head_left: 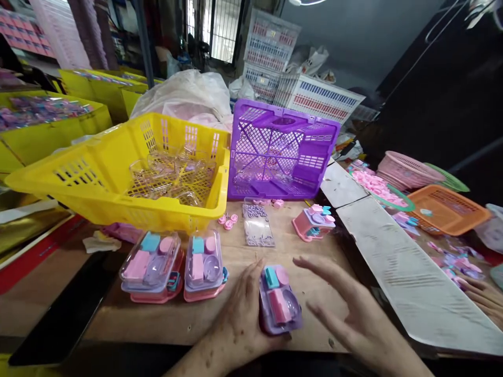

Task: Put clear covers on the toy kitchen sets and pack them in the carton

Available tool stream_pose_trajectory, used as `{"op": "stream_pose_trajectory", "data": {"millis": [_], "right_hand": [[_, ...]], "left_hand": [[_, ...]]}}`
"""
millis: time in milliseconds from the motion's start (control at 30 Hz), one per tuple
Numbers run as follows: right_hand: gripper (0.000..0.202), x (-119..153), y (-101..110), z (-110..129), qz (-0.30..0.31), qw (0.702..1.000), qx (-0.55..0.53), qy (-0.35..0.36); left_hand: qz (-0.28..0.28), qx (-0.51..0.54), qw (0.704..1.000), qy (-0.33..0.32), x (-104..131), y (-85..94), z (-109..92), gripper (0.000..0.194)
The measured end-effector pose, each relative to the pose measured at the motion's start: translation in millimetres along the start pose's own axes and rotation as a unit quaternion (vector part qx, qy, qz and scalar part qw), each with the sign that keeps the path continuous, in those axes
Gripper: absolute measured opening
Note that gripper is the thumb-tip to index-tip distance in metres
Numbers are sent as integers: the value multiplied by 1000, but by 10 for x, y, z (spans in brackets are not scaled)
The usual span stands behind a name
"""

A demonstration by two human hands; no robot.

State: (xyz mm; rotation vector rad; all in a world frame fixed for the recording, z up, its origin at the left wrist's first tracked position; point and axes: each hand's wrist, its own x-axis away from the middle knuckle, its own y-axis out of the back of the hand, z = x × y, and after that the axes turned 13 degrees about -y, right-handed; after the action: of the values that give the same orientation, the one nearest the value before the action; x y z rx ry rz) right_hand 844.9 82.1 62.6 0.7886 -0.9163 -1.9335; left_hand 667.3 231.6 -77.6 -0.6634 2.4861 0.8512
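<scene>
This place looks like a workshop where small plastic toys are put together by hand; on the wooden table (157, 327) there are loose pink parts (228, 221) and a yellow basket (78, 193) of clear covers, at the upper left of the frame are yellow bins (51, 128) full of small pieces, and at the upper centre stand stacked crates (271, 42) before a barred window (226, 31)

Hands (245, 309) around small toy set (280, 301).
</scene>
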Motion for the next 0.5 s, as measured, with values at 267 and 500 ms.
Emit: {"op": "stream_pose_trajectory", "data": {"millis": [267,500], "right_hand": [[64,-2513,-481,-188,0,988,-60,-143],[58,-3643,-1109,-265,-64,976,-90,-188]], "left_hand": [[25,35,999,4,139,-200,302,148],[-33,-76,996,13,130,-373,323,100]]}}
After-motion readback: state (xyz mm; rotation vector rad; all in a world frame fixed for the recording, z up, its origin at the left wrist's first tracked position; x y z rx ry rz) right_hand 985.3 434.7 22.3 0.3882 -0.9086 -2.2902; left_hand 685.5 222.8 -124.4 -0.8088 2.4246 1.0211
